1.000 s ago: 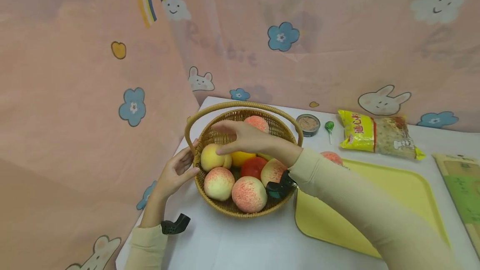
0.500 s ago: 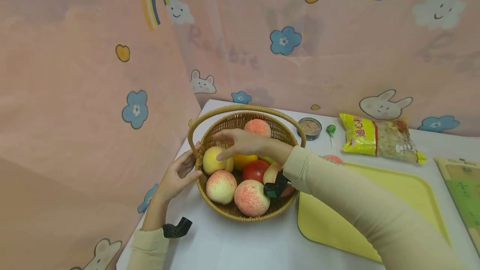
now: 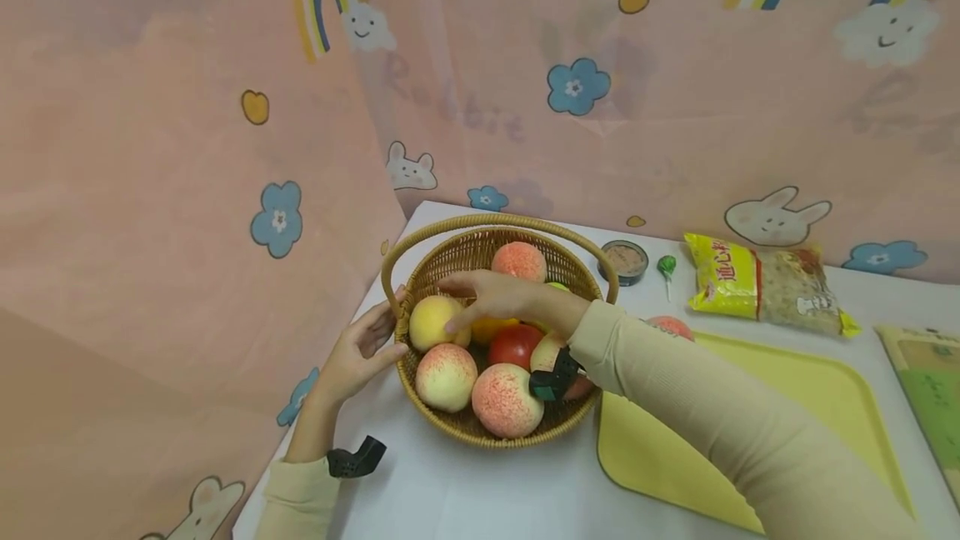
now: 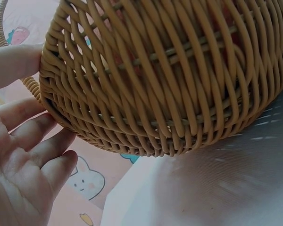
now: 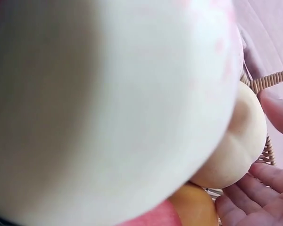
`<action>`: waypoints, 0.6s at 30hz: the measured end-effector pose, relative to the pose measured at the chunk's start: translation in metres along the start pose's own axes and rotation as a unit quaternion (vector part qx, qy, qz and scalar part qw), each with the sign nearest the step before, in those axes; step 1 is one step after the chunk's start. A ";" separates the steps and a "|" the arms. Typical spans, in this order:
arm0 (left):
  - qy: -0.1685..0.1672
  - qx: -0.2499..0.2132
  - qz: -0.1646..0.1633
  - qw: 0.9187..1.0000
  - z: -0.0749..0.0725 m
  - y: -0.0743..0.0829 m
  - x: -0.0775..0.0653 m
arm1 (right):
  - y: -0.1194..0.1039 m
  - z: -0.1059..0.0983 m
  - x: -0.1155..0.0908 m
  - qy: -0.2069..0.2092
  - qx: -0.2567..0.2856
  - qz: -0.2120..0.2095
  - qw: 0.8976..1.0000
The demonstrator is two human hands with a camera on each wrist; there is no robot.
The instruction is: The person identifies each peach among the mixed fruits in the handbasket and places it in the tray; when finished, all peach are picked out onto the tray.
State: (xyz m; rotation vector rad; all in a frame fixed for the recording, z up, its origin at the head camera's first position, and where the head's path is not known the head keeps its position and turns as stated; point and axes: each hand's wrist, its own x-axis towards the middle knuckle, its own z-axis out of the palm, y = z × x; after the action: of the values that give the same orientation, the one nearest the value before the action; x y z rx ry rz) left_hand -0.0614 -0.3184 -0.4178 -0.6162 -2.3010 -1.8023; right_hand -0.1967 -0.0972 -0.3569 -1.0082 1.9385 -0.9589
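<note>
Head cam: vs 1 s ago, R hand has come lower over the yellow peach; L hand unchanged at basket's left side. Whole scene sits a bit further right & down in frame. Yellow peach lies in basket by its left wall, behind a pale peach; front peach, red fruit & back peach also inside. Handle arches over far side. To the right on white table: tin, green lollipop, yellow-ended bag, yellow tray, green pkg. R sleeve hides part of tray; black wrist cam covers part of another peach. R thumb & fingers parted, yellow peach btw. them.

Left wrist cam: woven outer wall fills most of view, blocks nearly all contents. L thumb & fingers well apart, slightly bent, touching basket edge nr handle base; not clenched.

Right wrist cam: big blurred peach nr lens blocks left side. Yellow peach beyond it, R fingers nearly straight along its lower edge, thumb just beside its upper right; can't tell if thumb touches. Orange-yellow fruit & red fruit at bottom.
</note>
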 end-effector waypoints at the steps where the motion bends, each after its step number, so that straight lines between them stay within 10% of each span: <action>1: -0.001 0.002 0.000 1.000 0.000 0.001 0.000 | 0.000 0.000 0.000 -0.003 0.002 0.003 1.000; 18: 0.003 0.003 -0.003 1.000 0.002 -0.002 -0.001 | 0.006 0.002 0.003 -0.011 0.004 -0.010 1.000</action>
State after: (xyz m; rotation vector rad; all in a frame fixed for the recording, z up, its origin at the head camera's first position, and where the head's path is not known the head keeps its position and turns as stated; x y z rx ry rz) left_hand -0.0610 -0.3173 -0.4201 -0.6025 -2.3064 -1.7970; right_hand -0.1980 -0.0975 -0.3634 -1.0304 1.9075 -0.9616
